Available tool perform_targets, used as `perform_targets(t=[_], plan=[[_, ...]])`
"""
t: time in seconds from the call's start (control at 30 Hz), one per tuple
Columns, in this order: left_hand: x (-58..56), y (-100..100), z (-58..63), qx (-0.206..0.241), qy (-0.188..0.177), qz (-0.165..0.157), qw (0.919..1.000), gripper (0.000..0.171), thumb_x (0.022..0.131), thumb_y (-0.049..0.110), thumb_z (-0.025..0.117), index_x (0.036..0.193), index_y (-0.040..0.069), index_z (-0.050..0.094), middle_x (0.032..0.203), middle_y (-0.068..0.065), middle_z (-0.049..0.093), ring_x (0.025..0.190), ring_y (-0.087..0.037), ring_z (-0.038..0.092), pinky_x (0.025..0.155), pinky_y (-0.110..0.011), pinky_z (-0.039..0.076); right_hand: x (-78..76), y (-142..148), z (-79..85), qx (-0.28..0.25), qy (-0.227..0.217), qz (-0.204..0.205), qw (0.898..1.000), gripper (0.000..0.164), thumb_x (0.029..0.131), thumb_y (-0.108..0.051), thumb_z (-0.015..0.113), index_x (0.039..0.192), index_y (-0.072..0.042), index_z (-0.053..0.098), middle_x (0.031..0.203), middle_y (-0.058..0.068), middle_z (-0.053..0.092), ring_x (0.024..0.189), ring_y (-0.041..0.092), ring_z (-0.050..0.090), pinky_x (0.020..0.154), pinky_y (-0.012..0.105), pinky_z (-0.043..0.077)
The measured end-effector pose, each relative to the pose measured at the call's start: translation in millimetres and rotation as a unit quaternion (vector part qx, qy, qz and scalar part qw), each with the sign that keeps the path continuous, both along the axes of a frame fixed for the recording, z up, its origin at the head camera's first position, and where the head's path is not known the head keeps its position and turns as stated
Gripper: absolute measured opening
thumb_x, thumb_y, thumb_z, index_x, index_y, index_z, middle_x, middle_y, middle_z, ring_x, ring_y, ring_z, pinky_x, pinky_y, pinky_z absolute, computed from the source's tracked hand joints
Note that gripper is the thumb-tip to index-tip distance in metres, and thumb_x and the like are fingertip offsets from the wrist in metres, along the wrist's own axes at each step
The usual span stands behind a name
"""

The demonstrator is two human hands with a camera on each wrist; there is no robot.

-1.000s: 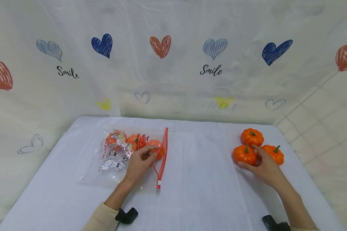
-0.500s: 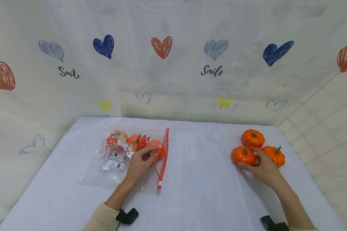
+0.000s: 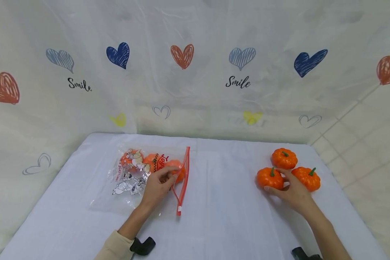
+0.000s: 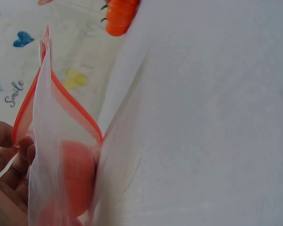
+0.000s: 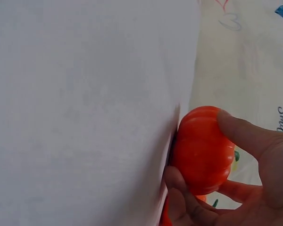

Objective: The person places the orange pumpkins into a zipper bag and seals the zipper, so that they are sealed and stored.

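Note:
A clear zip bag (image 3: pixel 100 196) with a red zip edge and cartoon print lies on the left of the table, several small orange pumpkins (image 3: pixel 133 159) inside it. My left hand (image 3: pixel 157 186) pinches the bag's upper side near the red edge; in the left wrist view the red-rimmed mouth (image 4: pixel 80 113) gapes. On the right, my right hand (image 3: pixel 294 191) grips a small orange pumpkin (image 3: pixel 267 179) with a green stem, thumb and fingers around its sides, as the right wrist view shows. Two more pumpkins, one behind (image 3: pixel 284 158) and one to the right (image 3: pixel 307 179), sit close by.
A white cloth covers the table (image 3: pixel 221 216). Behind it hangs a pale curtain (image 3: pixel 208 94) printed with hearts and words. Black wrist mounts show at the left wrist (image 3: pixel 143 246) and right wrist (image 3: pixel 303 254).
My right hand has shifted slightly left with the pumpkin, opening a small gap from the other two. The left hand keeps its pinch on the bag.

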State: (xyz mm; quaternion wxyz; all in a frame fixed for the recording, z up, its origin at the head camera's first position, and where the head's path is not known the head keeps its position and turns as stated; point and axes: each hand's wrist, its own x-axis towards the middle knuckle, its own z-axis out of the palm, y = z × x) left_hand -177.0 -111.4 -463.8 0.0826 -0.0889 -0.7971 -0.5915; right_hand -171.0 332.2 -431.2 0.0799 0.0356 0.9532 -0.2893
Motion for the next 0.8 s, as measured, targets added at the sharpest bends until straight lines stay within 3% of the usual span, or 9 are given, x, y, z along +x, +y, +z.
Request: perform_targets(t=[0.8], plan=[[-1.0, -1.0, -2.0, 0.004, -0.001, -0.003, 1.0, 0.025, 0.097, 0.01, 0.069, 0.116, 0.022, 0.078, 0.083, -0.006, 0.06, 0.079, -0.015, 0.056, 0.064, -0.018, 0.047, -0.3, -41.4, 0.4, -0.013, 0.011, 0.031, 0.999, 0.096, 0.083, -0.049, 0.084, 0.155, -0.006, 0.039, 0.134, 0.024, 0.059, 0.094, 0.025, 0.058, 0.07, 0.029, 0.053]])
